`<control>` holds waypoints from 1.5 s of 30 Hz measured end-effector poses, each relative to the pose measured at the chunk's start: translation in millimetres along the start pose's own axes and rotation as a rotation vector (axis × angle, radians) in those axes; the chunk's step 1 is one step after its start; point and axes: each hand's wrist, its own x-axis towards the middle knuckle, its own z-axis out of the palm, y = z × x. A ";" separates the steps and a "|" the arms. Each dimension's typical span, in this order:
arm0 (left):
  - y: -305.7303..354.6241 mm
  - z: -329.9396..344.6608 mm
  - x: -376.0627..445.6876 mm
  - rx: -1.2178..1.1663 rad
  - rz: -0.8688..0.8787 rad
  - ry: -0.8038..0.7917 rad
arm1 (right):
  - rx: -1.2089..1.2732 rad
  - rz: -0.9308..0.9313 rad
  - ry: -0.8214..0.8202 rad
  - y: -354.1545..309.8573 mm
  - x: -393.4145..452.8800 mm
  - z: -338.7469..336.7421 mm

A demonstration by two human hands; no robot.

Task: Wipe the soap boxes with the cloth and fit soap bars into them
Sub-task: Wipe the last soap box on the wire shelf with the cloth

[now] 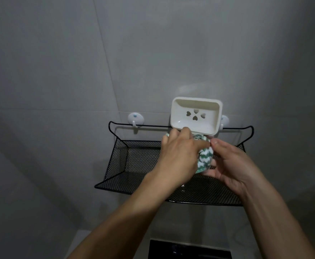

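Left hand (179, 156): pinches soap box (196, 115) rim, frame centre | Right hand (229, 165): grips cloth (206, 156) | above mesh shelf (134, 165)

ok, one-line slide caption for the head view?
Left hand holds white soap box above black mesh shelf; right hand holds green-white cloth.

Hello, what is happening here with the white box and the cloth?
A person stands at a black mesh wall shelf hung on white hooks. The left hand holds a white soap box by its lower edge, tilted so its open inside faces the camera; it holds no soap. The right hand grips a green and white cloth just below the box. No soap bar is visible.
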 end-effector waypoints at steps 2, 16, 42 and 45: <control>-0.8 -0.4 2.5 -0.040 0.003 -0.032 | 0.015 -0.007 -0.010 -1.0 -2.3 -1.3; 1.8 -4.4 2.9 -0.176 0.058 -0.148 | -0.006 -0.052 0.013 -6.8 2.0 -7.2; -53.8 -25.4 -11.9 0.170 0.158 -0.140 | -0.038 -0.014 0.032 -6.2 6.7 -18.0; -56.6 -33.6 -15.0 0.004 0.094 -0.068 | -0.052 -0.032 0.037 -6.9 7.2 -17.0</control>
